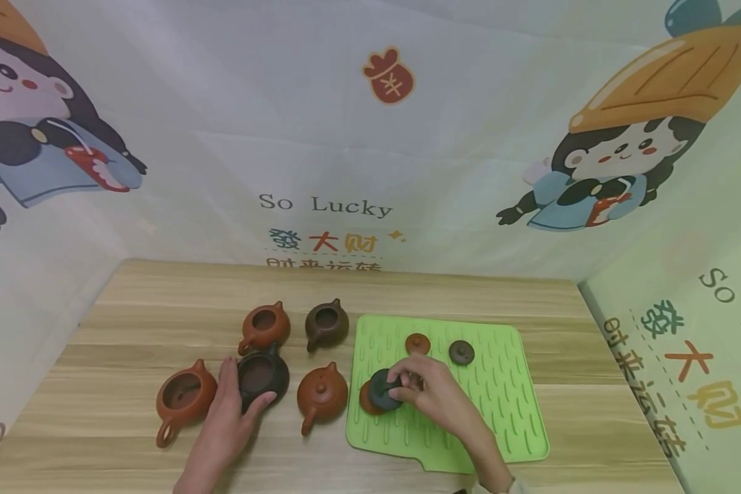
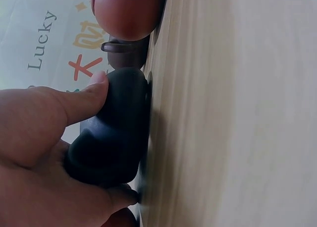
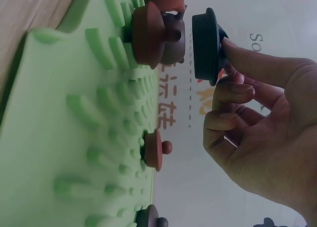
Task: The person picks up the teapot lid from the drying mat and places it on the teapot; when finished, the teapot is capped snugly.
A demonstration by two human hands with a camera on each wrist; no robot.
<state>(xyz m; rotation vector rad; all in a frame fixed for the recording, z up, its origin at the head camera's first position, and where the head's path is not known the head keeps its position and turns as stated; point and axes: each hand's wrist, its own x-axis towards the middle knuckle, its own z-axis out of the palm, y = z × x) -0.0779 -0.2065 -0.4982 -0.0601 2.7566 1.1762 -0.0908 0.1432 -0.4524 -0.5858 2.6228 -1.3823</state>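
My left hand [image 1: 225,418] grips a lidless black teapot [image 1: 278,377], thumb on one side and fingers on the other; in the left wrist view the teapot [image 2: 121,123] stands low at the tabletop. Between thumb and fingers my right hand [image 1: 435,394] pinches a black lid [image 1: 380,392] by its knob. The right wrist view has that lid [image 3: 204,48] raised off the green mat. From above it partly covers a reddish-brown lid [image 1: 368,403] lying on the mat. Farther back on the mat lie a small reddish lid [image 1: 417,342] and a dark brown lid [image 1: 462,353].
Left of the black teapot is an open reddish teapot [image 1: 206,398]. Behind stand another open reddish teapot [image 1: 278,329] and an open dark brown one [image 1: 339,333]. A lidded reddish teapot [image 1: 333,405] sits beside the green mat [image 1: 488,439]. Printed cloth [image 1: 469,171] hangs around the wooden table [image 1: 469,291].
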